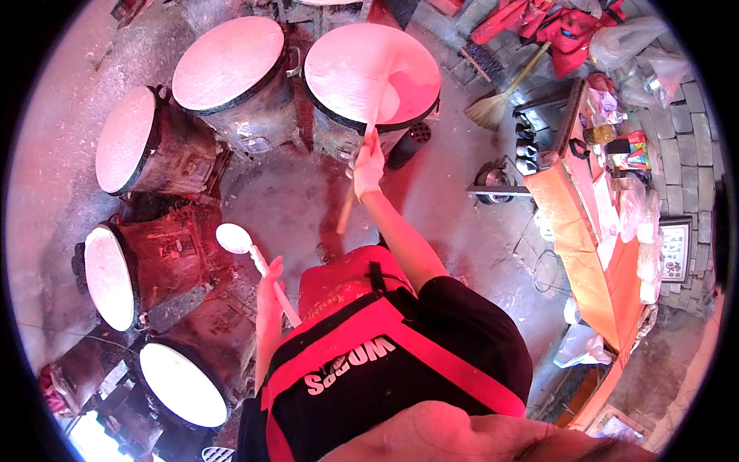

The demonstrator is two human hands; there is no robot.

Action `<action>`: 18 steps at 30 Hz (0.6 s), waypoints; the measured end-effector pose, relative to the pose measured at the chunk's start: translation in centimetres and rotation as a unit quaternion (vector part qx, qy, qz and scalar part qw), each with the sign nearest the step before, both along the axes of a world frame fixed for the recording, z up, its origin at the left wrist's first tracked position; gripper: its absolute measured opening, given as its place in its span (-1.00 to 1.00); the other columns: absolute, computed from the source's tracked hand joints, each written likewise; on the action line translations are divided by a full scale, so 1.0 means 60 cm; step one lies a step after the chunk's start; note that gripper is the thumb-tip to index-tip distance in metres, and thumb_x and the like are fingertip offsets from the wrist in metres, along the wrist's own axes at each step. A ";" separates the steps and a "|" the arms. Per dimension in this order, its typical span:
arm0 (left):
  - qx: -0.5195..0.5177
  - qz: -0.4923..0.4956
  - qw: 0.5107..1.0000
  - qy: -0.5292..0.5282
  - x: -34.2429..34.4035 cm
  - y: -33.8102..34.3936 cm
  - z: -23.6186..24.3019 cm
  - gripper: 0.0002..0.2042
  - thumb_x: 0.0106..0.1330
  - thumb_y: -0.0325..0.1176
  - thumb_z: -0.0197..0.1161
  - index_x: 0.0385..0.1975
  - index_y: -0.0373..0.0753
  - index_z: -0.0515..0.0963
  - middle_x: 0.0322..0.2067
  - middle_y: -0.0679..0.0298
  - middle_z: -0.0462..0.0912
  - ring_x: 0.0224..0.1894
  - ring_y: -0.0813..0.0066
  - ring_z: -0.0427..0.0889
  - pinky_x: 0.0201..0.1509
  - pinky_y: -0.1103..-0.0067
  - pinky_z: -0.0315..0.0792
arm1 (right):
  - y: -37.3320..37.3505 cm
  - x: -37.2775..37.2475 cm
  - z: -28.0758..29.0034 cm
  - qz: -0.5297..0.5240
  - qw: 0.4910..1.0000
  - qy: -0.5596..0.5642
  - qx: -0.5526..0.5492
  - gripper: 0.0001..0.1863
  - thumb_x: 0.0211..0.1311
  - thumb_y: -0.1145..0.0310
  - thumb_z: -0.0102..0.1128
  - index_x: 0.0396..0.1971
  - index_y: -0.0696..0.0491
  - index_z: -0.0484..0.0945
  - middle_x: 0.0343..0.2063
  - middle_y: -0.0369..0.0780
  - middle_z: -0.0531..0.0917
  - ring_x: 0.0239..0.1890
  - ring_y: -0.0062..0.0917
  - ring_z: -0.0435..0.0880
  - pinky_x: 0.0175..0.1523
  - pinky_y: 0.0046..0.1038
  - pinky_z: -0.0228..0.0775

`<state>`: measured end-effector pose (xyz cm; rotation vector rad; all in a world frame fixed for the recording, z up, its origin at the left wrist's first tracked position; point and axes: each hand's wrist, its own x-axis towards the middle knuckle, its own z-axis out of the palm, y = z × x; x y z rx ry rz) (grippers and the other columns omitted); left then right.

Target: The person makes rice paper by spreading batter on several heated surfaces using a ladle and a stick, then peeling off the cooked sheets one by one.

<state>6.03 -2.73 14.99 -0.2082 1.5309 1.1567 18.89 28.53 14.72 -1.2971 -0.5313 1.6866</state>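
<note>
In my right hand, which looks gloved, is a long wooden-handled tool, its pale, blurred head over the round white top of the upper middle metal barrel. My left hand grips a long pale-handled ladle with a round white head, low in the middle left, beside my red apron. More barrels with round white tops curve round to the left: one upper left, another below it, then one at left and one at lower left.
To my right stands a long orange-sided bench with bags and containers on it. A straw broom leans behind it, near red cloths. A metal stool-like object sits by the bench; a plastic bag lies lower right.
</note>
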 end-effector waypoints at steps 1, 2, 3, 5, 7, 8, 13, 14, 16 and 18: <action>0.008 -0.007 1.000 0.003 0.004 0.011 0.001 -0.51 0.13 -0.22 0.21 0.13 -0.02 0.41 0.11 0.57 0.34 0.15 0.73 0.19 0.12 0.63 -0.01 | 0.007 -0.010 0.003 -0.022 0.999 0.034 0.032 -0.58 0.38 0.16 -0.17 0.23 -0.37 0.18 -0.73 -0.46 0.23 -0.84 -0.72 0.16 -0.78 -0.62 -0.01; 0.016 -0.013 1.000 0.006 0.010 0.024 0.003 -0.51 0.13 -0.22 0.21 0.13 -0.02 0.41 0.10 0.57 0.35 0.14 0.73 0.20 0.12 0.64 -0.01 | 0.005 -0.023 0.007 -0.017 0.997 0.059 0.045 -0.59 0.39 0.15 -0.17 0.22 -0.36 0.20 -0.74 -0.46 0.23 -0.84 -0.71 0.16 -0.78 -0.61 -0.01; 0.022 -0.020 1.000 0.011 0.016 0.034 0.008 -0.51 0.13 -0.23 0.21 0.12 -0.02 0.41 0.10 0.58 0.36 0.13 0.74 0.20 0.12 0.64 -0.01 | -0.001 -0.038 0.021 -0.010 0.995 0.083 0.054 -0.60 0.39 0.15 -0.17 0.21 -0.36 0.22 -0.74 -0.46 0.23 -0.84 -0.71 0.17 -0.78 -0.61 -0.01; 0.034 -0.035 0.999 0.022 0.029 0.060 0.024 -0.52 0.13 -0.24 0.22 0.11 -0.03 0.42 0.09 0.60 0.37 0.11 0.77 0.21 0.11 0.64 0.00 | -0.002 -0.010 -0.015 0.186 0.980 0.042 0.055 -0.65 0.37 0.11 -0.10 0.14 -0.38 0.31 -0.75 -0.44 0.25 -0.83 -0.73 0.18 -0.76 -0.60 0.04; 0.044 -0.026 0.998 0.038 0.047 0.077 0.028 -0.53 0.14 -0.25 0.21 0.11 -0.05 0.41 0.08 0.62 0.38 0.07 0.80 0.22 0.09 0.64 0.01 | -0.006 0.063 -0.039 0.254 0.963 0.063 0.067 -0.66 0.38 0.17 -0.14 0.13 -0.40 0.33 -0.75 -0.43 0.27 -0.84 -0.74 0.15 -0.76 -0.61 0.02; 0.046 -0.031 0.998 0.041 0.055 0.086 0.024 -0.52 0.14 -0.25 0.21 0.12 -0.06 0.41 0.09 0.61 0.37 0.06 0.81 0.22 0.09 0.64 0.01 | -0.005 0.104 -0.027 0.230 0.971 0.047 0.045 -0.66 0.38 0.20 -0.15 0.12 -0.40 0.34 -0.74 -0.43 0.30 -0.85 -0.74 0.13 -0.76 -0.61 0.00; 0.053 -0.063 0.997 0.012 0.104 0.138 0.030 -0.51 0.15 -0.24 0.20 0.14 -0.08 0.38 0.13 0.53 0.34 0.14 0.75 0.18 0.19 0.60 -0.04 | 0.061 0.252 -0.020 0.174 0.985 0.014 -0.004 -0.73 0.34 0.17 -0.15 0.01 -0.36 0.38 -0.73 -0.42 0.30 -0.85 -0.70 0.14 -0.75 -0.61 -0.02; 0.075 -0.061 0.995 0.014 0.121 0.152 0.043 -0.50 0.15 -0.24 0.20 0.14 -0.08 0.38 0.14 0.51 0.33 0.17 0.72 0.17 0.22 0.58 -0.06 | 0.071 0.249 -0.016 0.165 0.985 0.040 0.009 -0.78 0.33 0.20 -0.15 -0.07 -0.31 0.38 -0.73 -0.42 0.29 -0.84 -0.70 0.14 -0.75 -0.61 -0.02; 0.100 -0.065 0.993 0.022 0.148 0.187 0.059 -0.51 0.15 -0.25 0.20 0.14 -0.09 0.38 0.14 0.47 0.32 0.22 0.66 0.14 0.28 0.53 -0.09 | 0.085 0.220 -0.008 0.146 0.984 0.093 0.035 -0.87 0.31 0.27 -0.16 -0.21 -0.20 0.37 -0.72 -0.42 0.28 -0.84 -0.71 0.14 -0.75 -0.61 -0.02; 0.104 -0.069 0.992 0.030 0.170 0.217 0.062 -0.51 0.14 -0.25 0.20 0.13 -0.10 0.38 0.14 0.45 0.32 0.26 0.60 0.11 0.32 0.47 -0.13 | 0.088 0.233 -0.023 0.272 0.960 0.064 0.021 -0.81 0.32 0.23 -0.12 -0.10 -0.16 0.36 -0.70 -0.41 0.31 -0.82 -0.73 0.15 -0.74 -0.61 -0.03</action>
